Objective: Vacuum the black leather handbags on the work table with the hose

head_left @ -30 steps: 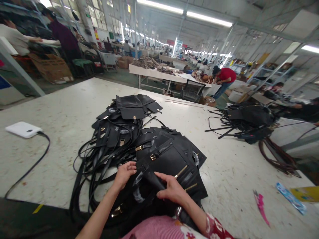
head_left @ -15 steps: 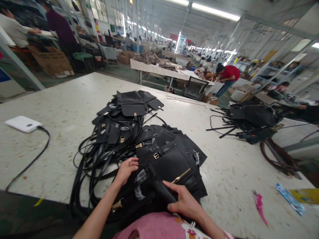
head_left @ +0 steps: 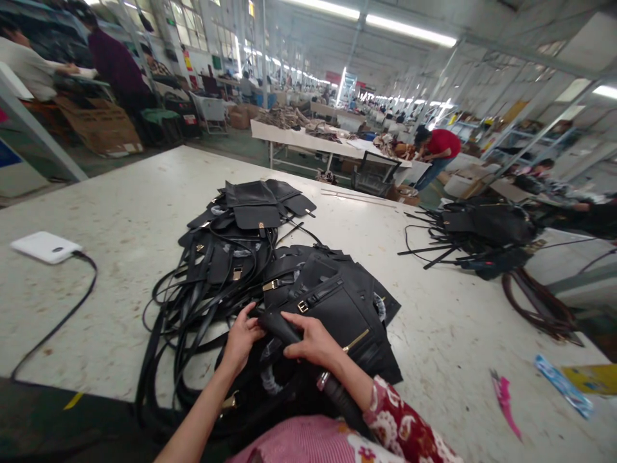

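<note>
Head view, dial centred mid-frame: how do the hands stand?

— The right hand, at six, curls around a black tube; whether that is a tool or part of a bag, I can't tell. The left hand, at seven, is narrow, fingers just beside the tube's tip; I can't tell if they grip anything.

— And the top bag?

— Between five and six, lying flat on others, gold buckle and zip showing.

— Room to move?

— Tight at eight: straps loop near the left forearm. More bags crowd nine. Between three and four, bench shows from the stack across to the snips at four, the packet beyond.

— Edges?

— Near edge at eight, where the power bank's cable runs; far corner at ten. A second pile sits at three, a dark coil just below.

— Surface?

— White, scuffed, speckled.

— The room?

— Long workshop under strip lights: another bench with brown pieces at twelve, a chair and a person in red at two, a carton and two people at ten.
</note>
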Motion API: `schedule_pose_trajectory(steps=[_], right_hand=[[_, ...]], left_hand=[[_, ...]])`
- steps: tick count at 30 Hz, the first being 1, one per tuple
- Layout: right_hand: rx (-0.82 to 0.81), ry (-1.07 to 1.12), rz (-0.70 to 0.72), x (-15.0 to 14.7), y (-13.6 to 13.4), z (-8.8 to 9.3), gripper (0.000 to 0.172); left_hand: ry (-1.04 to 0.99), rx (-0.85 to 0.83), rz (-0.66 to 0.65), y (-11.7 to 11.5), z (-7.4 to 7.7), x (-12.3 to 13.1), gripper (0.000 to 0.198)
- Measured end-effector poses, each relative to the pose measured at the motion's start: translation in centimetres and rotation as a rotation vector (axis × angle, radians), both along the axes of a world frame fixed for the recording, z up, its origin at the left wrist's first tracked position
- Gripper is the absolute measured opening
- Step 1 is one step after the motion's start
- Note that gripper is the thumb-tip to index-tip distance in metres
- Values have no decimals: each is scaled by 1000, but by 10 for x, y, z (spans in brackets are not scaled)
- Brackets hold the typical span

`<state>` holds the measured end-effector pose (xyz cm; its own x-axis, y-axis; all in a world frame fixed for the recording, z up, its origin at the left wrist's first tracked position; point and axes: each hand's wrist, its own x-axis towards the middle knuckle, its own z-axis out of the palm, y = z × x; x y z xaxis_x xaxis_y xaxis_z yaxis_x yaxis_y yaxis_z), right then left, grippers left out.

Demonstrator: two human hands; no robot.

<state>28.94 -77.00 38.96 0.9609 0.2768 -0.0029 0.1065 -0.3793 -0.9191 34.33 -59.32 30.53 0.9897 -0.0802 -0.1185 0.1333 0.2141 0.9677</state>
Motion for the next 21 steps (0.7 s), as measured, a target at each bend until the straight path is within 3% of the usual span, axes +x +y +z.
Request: schedule_pose_trajectory(steps=[3,6,8,12,15,18,21], right_hand=[[26,-27,-62,5,3,1,72],[87,-32,-157,0,-13,10,72],[153,-7,-207,-9,-29,20,72],[274,16,-282,-31,-60,42,73],[269,-17,-311,-46,-71,52,72],[178,0,-286,-53,-71,48,72],[63,-3,-258,-51,-67,33,71]], left_hand=[[-62,177,-1,-1,-3,0,65],[-178,609,-70,-4,-4,-2,23],[-266,839,-56,-6,-1,-3,9],[-634,1027,111,-19,18,2,13],[-900,1179,150,-37,28,10,18],[-1014,1302,64,-58,21,8,21],[-1031,1327,3,-71,7,1,20]])
